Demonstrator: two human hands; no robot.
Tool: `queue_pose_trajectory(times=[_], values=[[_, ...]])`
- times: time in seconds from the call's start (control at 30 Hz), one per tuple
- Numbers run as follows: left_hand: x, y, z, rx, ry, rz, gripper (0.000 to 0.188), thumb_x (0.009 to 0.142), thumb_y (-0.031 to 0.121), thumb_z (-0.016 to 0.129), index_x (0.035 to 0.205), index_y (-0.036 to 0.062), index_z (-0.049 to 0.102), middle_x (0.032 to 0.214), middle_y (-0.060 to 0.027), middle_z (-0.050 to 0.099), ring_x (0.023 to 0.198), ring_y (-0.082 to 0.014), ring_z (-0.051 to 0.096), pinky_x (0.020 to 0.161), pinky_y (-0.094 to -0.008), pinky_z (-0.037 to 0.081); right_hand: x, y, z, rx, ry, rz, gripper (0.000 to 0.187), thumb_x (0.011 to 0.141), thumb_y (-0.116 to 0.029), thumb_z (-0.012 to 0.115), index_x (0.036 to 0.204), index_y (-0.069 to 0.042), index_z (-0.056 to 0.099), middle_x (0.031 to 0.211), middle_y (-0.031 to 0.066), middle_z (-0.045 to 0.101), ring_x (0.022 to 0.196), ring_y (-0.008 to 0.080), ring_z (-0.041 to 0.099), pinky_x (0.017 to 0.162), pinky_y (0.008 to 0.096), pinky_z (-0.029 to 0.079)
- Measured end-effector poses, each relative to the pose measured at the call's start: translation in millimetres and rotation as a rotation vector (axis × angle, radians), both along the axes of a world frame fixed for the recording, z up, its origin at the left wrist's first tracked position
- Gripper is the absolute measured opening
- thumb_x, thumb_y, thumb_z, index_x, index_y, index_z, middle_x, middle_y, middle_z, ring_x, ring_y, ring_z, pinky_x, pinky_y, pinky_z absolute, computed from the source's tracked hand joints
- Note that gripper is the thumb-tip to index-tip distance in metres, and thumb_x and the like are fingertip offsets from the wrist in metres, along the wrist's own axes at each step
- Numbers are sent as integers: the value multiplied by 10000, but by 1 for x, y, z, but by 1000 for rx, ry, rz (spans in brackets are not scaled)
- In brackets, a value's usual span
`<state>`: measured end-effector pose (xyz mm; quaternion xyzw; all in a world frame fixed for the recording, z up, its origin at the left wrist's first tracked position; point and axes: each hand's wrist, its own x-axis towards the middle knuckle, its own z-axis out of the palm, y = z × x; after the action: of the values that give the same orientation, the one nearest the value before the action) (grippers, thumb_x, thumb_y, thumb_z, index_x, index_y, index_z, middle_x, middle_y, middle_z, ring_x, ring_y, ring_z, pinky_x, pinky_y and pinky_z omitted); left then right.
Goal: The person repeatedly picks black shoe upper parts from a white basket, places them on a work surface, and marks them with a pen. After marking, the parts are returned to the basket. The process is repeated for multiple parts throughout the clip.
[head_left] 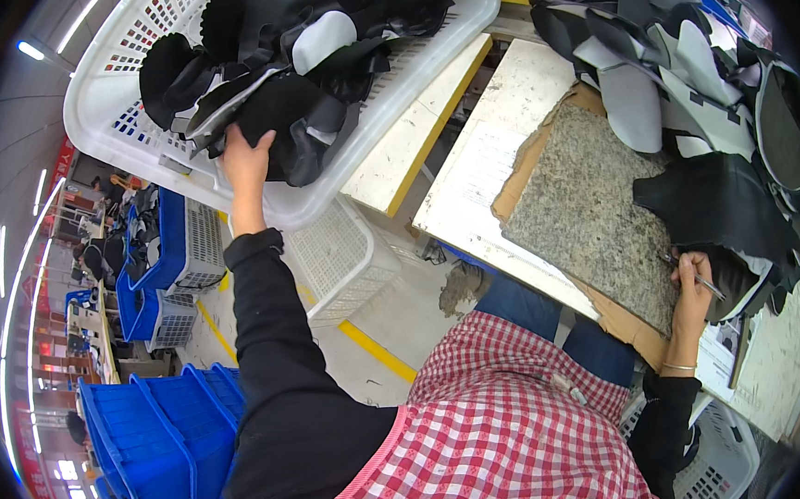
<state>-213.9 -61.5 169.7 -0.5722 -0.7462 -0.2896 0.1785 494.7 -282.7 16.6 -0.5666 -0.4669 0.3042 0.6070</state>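
Observation:
My left hand point(247, 163) reaches into a white plastic basket point(295, 204) at the upper left. Its fingers are closed on the near edge of a black sheet piece point(289, 118), the fingertips partly hidden. That piece lies on a heap of similar soft black pieces, some with pale grey undersides. At the right, my right hand point(693, 286) is closed around a slim silver pen-like tool point(711, 290). It rests at the edge of a speckled grey board point(592, 208), beside a large black piece point(716, 195) that hangs over the board.
A tall pile of black and grey pieces point(675, 73) covers the table's far right. Brown cardboard point(633, 333) and paper sheets point(478, 174) lie under the board. Another white basket point(336, 263) stands on the floor; stacked blue crates point(154, 452) are at the lower left.

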Motion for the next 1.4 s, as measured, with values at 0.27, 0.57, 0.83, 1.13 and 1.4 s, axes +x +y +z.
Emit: queue_pose_trajectory(times=[0.27, 0.57, 0.83, 1.13, 1.4], values=[[145, 4, 48, 571, -30, -614, 194, 845, 95, 801, 924, 15, 642, 834, -157, 633, 796, -384, 639, 745, -406, 530, -18, -8, 12, 69, -34, -17, 141, 1053, -156, 595, 1009, -24, 615, 860, 4, 558, 753, 78, 517, 853, 258, 470], [349, -78, -90, -578, 122, -1615, 311, 806, 36, 676, 1115, 56, 698, 1356, -177, 626, 1294, -388, 555, 1068, -448, 465, -74, -35, 30, 6, 104, 52, 179, 1068, -226, 576, 1106, -61, 636, 910, 23, 680, 817, 71, 584, 725, 223, 457], [377, -75, -120, -911, -203, -1464, 892, 801, 670, 772, 1370, 3, 610, 1359, -221, 643, 1257, -365, 607, 1066, -366, 469, -121, 6, 22, -35, -82, 156, 164, 979, -154, 713, 959, -46, 591, 799, -28, 609, 723, 50, 540, 646, 229, 434], [385, -72, -128, -776, 53, -1377, 1053, 672, 713, 835, 1367, -41, 594, 1358, -294, 615, 1296, -418, 576, 1089, -386, 454, -119, 12, 7, -31, -240, 11, 216, 944, -173, 734, 883, -28, 587, 721, 44, 640, 648, 96, 554, 595, 286, 456], [384, -76, -124, -814, -29, -1380, 952, 706, 669, 832, 1366, 19, 613, 1377, -248, 620, 1307, -398, 570, 1081, -393, 454, -117, 12, 7, -38, -263, 24, 239, 932, -180, 744, 843, -31, 579, 702, 41, 632, 636, 105, 539, 591, 295, 452]])
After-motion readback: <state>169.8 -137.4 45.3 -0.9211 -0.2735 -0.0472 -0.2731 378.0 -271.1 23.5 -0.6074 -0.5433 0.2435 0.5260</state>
